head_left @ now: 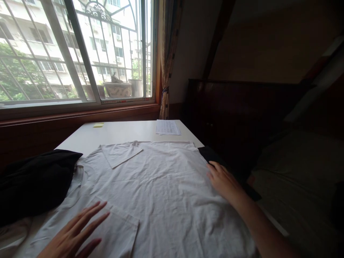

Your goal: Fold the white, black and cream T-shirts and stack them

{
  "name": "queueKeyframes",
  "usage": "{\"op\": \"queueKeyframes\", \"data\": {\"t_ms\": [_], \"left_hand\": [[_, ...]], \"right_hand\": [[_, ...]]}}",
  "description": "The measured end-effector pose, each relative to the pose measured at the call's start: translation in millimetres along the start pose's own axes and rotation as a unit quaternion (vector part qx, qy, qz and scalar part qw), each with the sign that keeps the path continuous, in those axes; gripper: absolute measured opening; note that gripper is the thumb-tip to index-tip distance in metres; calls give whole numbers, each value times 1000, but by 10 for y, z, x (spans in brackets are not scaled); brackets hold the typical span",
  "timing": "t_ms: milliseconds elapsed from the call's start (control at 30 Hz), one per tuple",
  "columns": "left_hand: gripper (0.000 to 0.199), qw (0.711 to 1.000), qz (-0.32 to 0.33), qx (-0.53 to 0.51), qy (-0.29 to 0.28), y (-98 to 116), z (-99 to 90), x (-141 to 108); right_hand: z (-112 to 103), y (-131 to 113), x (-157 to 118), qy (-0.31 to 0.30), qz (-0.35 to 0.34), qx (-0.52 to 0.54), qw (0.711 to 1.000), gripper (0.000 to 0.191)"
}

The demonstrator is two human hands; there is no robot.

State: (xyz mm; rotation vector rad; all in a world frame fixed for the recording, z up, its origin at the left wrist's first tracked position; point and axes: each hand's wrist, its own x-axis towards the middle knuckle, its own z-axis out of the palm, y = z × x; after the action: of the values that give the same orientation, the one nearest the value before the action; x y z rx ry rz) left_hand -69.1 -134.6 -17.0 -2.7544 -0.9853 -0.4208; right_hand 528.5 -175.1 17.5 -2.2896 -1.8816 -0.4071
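Observation:
A white T-shirt (161, 179) lies spread across the table, its collar toward the left and its hem toward the right. One sleeve lies flat near the far side, the other near the front. My left hand (77, 229) is over the near sleeve, fingers spread and holding nothing; whether it touches the cloth I cannot tell. At the shirt's right edge rests my right hand (221, 179), fingers stretched out over the hem. Dark cloth (209, 154) shows beside that hand.
Black cloth (34, 182) is heaped at the table's left. On the white table (126, 130) lie printed papers (168, 127) and a yellow sticky note (98, 125) at the far side. Behind stand a barred window (107, 53) and a curtain (167, 64). The right side is dark.

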Motion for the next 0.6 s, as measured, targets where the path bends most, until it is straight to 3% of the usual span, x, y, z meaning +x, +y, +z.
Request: {"op": "queueKeyframes", "data": {"t_ms": [100,233,433,600], "left_hand": [[68,998,-42,47,11,-226,203,81],[63,991,-113,65,-25,-346,473,-13],[65,990,-111,83,-22,-256,464,-176],[65,989,-121,81,-14,-292,481,-310]], "right_hand": [[-22,-435,397,-40,-40,40,998,55],[63,-838,971,-137,-29,81,987,69],[451,-1176,1704,-192,7,93,977,75],[696,-1402,2090,-169,31,88,981,76]]}}
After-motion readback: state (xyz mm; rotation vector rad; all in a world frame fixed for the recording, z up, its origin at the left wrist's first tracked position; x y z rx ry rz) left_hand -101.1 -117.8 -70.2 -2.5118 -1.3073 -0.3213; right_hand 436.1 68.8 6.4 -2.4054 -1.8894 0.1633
